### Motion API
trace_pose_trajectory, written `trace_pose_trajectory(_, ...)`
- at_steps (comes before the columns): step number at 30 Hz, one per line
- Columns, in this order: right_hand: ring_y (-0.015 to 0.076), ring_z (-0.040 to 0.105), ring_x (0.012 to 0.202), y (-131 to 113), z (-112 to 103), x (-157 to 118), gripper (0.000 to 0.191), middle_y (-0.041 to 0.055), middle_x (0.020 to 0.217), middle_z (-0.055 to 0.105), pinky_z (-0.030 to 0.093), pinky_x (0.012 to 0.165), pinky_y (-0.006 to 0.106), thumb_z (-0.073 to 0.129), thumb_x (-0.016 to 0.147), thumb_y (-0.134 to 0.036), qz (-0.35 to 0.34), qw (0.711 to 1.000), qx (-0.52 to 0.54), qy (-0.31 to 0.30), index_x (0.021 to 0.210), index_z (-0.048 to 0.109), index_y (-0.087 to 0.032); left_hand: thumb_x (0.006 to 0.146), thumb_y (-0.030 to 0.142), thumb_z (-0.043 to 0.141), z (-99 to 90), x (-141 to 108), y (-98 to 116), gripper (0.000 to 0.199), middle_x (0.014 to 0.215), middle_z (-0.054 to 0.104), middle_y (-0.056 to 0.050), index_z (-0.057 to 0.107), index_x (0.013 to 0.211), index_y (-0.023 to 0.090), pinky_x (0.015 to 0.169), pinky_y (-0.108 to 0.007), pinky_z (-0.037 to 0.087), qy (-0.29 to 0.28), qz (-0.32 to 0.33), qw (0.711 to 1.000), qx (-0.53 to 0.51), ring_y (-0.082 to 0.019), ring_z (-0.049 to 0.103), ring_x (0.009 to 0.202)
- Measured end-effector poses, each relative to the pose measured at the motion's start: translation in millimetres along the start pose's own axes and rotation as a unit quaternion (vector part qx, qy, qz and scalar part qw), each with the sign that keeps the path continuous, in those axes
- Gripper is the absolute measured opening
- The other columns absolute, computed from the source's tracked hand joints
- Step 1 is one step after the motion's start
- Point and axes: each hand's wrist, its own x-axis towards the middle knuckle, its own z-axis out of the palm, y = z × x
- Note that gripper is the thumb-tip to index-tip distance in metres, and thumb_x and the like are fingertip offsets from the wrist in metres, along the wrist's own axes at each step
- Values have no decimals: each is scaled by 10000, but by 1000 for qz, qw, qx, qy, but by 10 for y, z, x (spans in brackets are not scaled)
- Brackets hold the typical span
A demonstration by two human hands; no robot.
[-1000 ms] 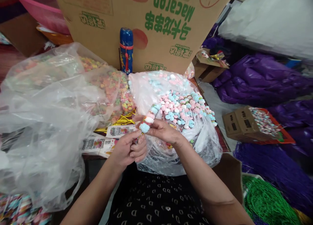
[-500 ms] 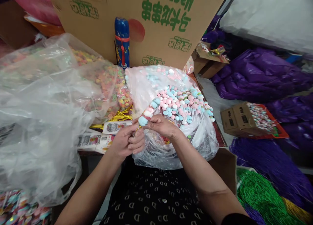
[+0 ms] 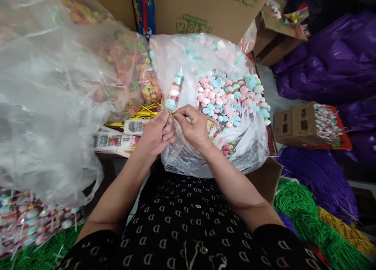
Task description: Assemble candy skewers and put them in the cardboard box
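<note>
In the head view, our left hand (image 3: 157, 132) had a closed grip around the stick of a candy skewer (image 3: 174, 93), with the candy tilted up at 12 o'clock above the fingers. Our right hand (image 3: 192, 125) held a narrow pinch, its thumb and forefinger (image 3: 179, 115) meeting at the stick just below the candy, on something too thin to make out. Keeping both hands this close held the skewer steady. Gold twist ties (image 3: 148, 111) lay at 11 o'clock, near printed cards (image 3: 113, 140). A clear bag of skewers (image 3: 232, 101) sat at 2 o'clock, and a carton (image 3: 293, 125) topped with more skewers at 3 o'clock.
</note>
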Motion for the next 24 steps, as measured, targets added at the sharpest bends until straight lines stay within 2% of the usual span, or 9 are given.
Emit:
trace_pose_trajectory(2, 164, 654, 832, -27, 6, -29, 205, 23, 869, 731, 524, 839, 304, 618, 996, -318, -35, 999, -24, 14, 829, 683, -220, 951, 533, 680, -21, 28, -27, 461, 439, 291, 107, 559, 664, 193, 375, -193, 352, 12, 39, 999, 31, -54, 267, 337)
trace_pose_trajectory(5, 161, 663, 824, -23, -12, -51, 223, 17, 865, 730, 524, 814, 301, 610, 1015, -358, -49, 999, 4, 4, 854, 682, -220, 927, 508, 720, -88, 37, -73, 413, 448, 314, 102, 588, 681, 205, 399, -212, 351, 35, 103, 990, 95, -64, 290, 352)
trace_pose_trajectory(9, 157, 657, 819, 17, -29, -47, 263, 17, 865, 727, 527, 802, 302, 600, 1024, -402, -41, 999, 23, -23, 869, 684, -207, 923, 436, 746, -212, 32, -146, 275, 518, 439, 75, 650, 786, 217, 469, -219, 363, 87, 193, 954, 214, -84, 421, 436)
trace_pose_trajectory(13, 173, 666, 868, 22, -25, -57, 200, 33, 925, 744, 531, 833, 315, 580, 1022, -330, -56, 997, -41, -32, 929, 712, -213, 965, 451, 680, -256, 25, -186, 300, 552, 452, 72, 596, 782, 228, 480, -238, 342, 93, 206, 937, 266, -98, 411, 448)
trace_pose_trajectory(19, 181, 663, 863, -55, -64, -71, 216, 49, 902, 743, 515, 840, 317, 518, 1001, -243, -109, 984, -138, -34, 927, 719, -210, 949, 337, 719, -125, -48, -136, 309, 605, 477, 56, 547, 722, 218, 569, -243, 326, 115, 225, 907, 336, -116, 414, 558)
trace_pose_trajectory(22, 168, 634, 804, -124, -96, -66, 226, 31, 827, 713, 487, 772, 298, 511, 978, -240, -105, 977, -182, -22, 848, 694, -218, 930, 288, 737, -110, -55, -136, 321, 614, 474, 51, 540, 688, 212, 615, -245, 353, 111, 227, 907, 338, -120, 433, 596)
trace_pose_trajectory(24, 156, 608, 751, -174, -107, -75, 212, 17, 779, 688, 462, 722, 287, 515, 954, -228, -100, 975, -195, -17, 812, 672, -218, 917, 294, 742, -130, -21, -133, 259, 680, 537, 35, 579, 733, 212, 670, -237, 405, 89, 224, 920, 308, -130, 523, 684)
